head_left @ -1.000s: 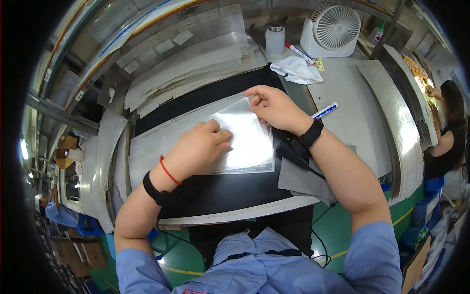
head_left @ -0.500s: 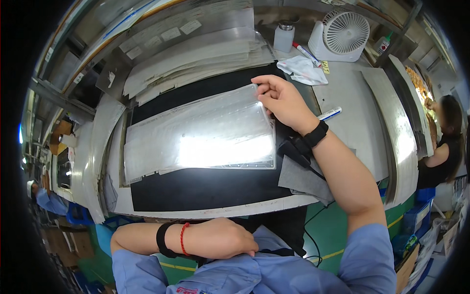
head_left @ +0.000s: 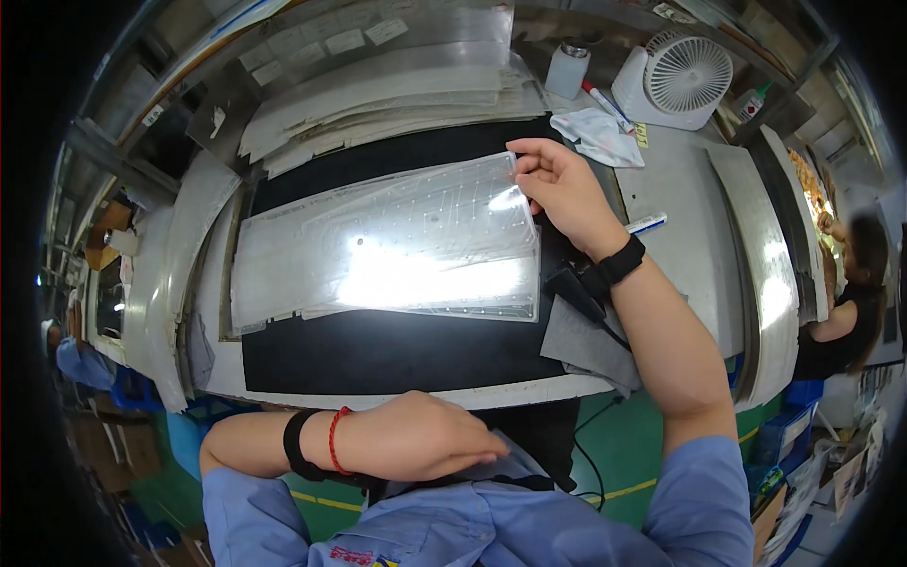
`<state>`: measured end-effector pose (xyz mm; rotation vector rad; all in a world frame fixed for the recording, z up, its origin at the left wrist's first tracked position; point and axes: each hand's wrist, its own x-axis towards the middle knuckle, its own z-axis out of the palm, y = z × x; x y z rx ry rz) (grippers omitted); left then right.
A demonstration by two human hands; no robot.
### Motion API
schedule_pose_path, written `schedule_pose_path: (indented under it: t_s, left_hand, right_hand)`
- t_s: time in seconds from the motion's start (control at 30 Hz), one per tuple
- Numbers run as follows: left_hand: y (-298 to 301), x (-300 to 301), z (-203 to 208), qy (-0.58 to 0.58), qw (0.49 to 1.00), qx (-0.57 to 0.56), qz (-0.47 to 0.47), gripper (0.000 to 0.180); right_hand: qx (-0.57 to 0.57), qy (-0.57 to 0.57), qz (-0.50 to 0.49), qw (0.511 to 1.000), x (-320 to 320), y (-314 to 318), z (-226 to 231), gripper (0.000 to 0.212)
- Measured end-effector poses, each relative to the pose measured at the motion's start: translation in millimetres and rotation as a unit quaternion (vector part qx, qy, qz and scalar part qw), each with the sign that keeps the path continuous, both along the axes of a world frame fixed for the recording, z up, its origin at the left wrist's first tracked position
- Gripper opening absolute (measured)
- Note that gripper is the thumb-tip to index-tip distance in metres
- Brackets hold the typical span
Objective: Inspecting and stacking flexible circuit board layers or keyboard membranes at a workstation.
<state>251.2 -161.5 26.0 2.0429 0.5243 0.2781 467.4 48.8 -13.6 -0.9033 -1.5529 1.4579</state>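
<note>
A clear plastic sheet with fine printed lines (head_left: 444, 213) lies on top of other clear sheets, over a black mat (head_left: 378, 364). My right hand (head_left: 564, 189) reaches across to the sheet's far right corner and pinches it between thumb and fingers. Close to my body, below the table's front edge, is my left hand (head_left: 425, 437). Its fingers stretch out toward the right, and nothing shows in them. Bright glare covers the middle of the sheets.
Stacked sheets (head_left: 378, 118) lie behind the mat. At the back right are a white fan (head_left: 685, 76), a bottle (head_left: 567, 71), a crumpled cloth (head_left: 600, 139) and a marker (head_left: 647, 224). A black cabled device (head_left: 576, 291) rests on grey cloth (head_left: 586, 345). Another person (head_left: 855, 293) sits at right.
My right hand stays on the corner; the top sheet's right end has turned slightly against those below. My left hand's fingers, curled before, have straightened. The whole view has shifted a little.
</note>
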Motion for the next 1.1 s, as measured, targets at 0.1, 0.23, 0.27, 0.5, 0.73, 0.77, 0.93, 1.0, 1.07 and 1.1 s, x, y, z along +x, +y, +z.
schedule_pose_path:
  t_s: [0.1,0.23,0.27,0.5,0.73,0.77,0.93,1.0,1.07,1.1]
  left_hand:
    - [1,1,-6,-0.056,0.98,-0.167,0.087,0.029]
    - [25,0,-5,-0.135,0.867,-0.441,0.188,0.047]
    - [30,0,-2,-0.147,0.852,-0.454,0.216,0.049]
    - [76,-24,-2,-0.325,0.777,-0.383,0.38,0.059]
    - [115,-56,-10,-0.365,0.753,-0.332,0.435,0.042]
    - [117,-58,-15,-0.346,0.765,-0.336,0.427,0.04]
    - [108,-62,-31,-0.337,0.753,-0.431,0.365,0.04]
    - [106,-56,-22,-0.347,0.742,-0.425,0.386,0.044]
    - [106,-54,-16,-0.353,0.743,-0.398,0.406,0.046]
    - [107,-56,-16,-0.353,0.748,-0.374,0.42,0.047]
  right_hand:
    - [0.012,0.04,-0.004,0.999,-2,1,-1,0.039]
    - [0.082,0.083,-0.067,0.991,-2,-3,1,0.036]
    - [0.094,0.097,-0.071,0.988,0,-3,2,0.037]
    - [0.094,0.169,-0.169,0.966,-1,-5,10,0.04]
    - [0.06,0.103,-0.26,0.958,-7,-16,14,0.044]
    - [0.045,0.108,-0.26,0.959,-11,-20,18,0.045]
    - [-0.03,0.143,-0.245,0.958,-33,-43,18,0.048]
    - [-0.057,0.141,-0.228,0.962,-47,-61,24,0.051]
    - [-0.071,0.127,-0.151,0.978,-53,-77,18,0.062]
    - [-0.09,0.125,-0.105,0.982,-57,-85,18,0.066]
